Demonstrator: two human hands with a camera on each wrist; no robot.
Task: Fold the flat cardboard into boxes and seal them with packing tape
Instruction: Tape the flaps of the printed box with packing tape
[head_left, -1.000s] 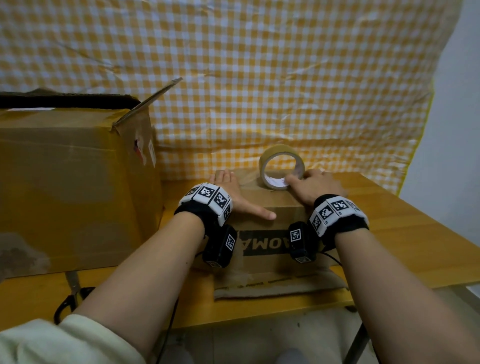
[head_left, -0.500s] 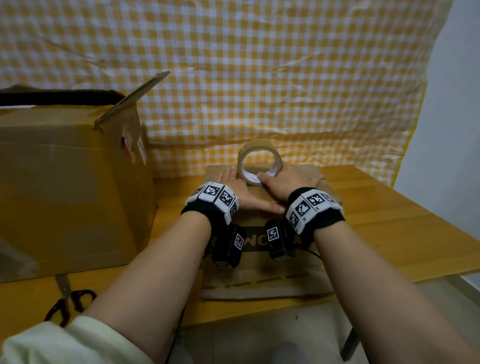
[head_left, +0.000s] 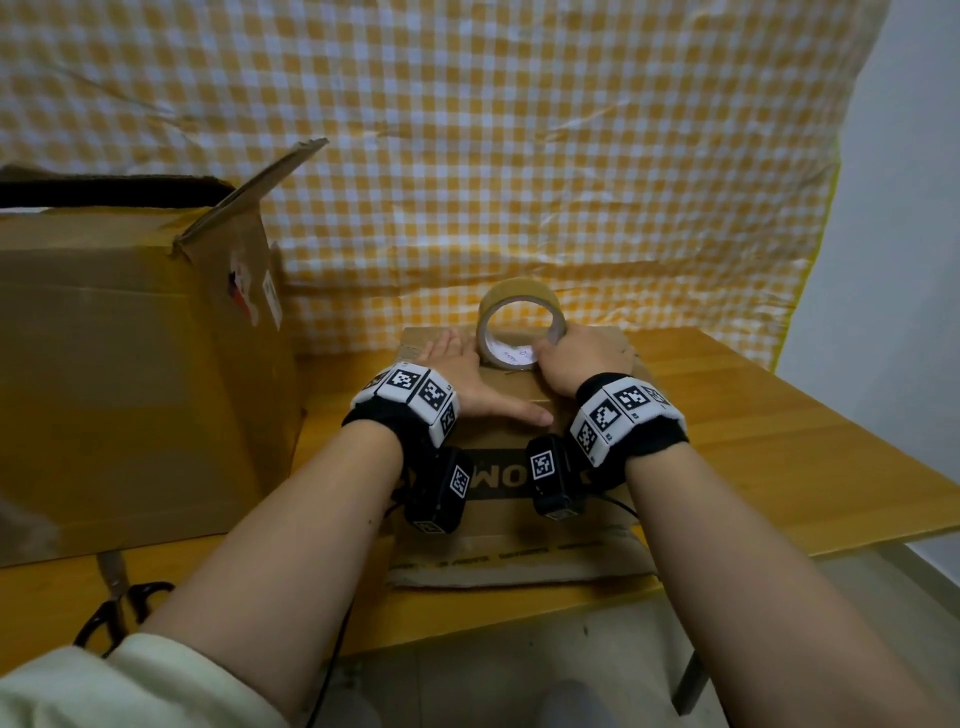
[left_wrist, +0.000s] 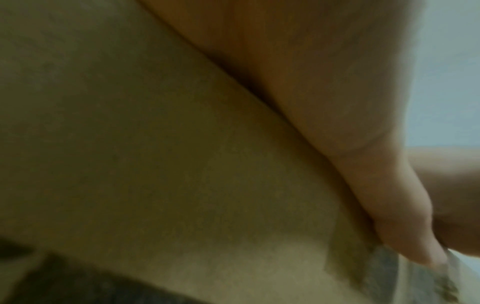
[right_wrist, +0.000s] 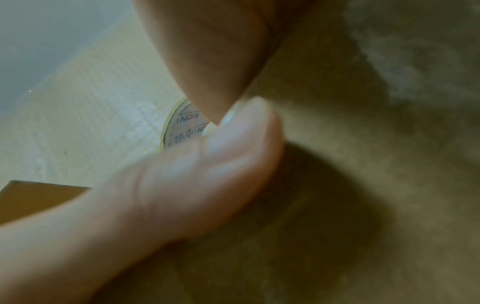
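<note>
A small cardboard box (head_left: 511, 400) stands on the wooden surface (head_left: 753, 457), its top seam running away from the person. The left hand (head_left: 467, 374) lies flat with straight fingers on the near-left of the top. The tape roll (head_left: 521, 325) stands on edge at the far end, just beyond both hands. The right hand (head_left: 584, 358), nearer it, has fingers curled on its rim.
</note>
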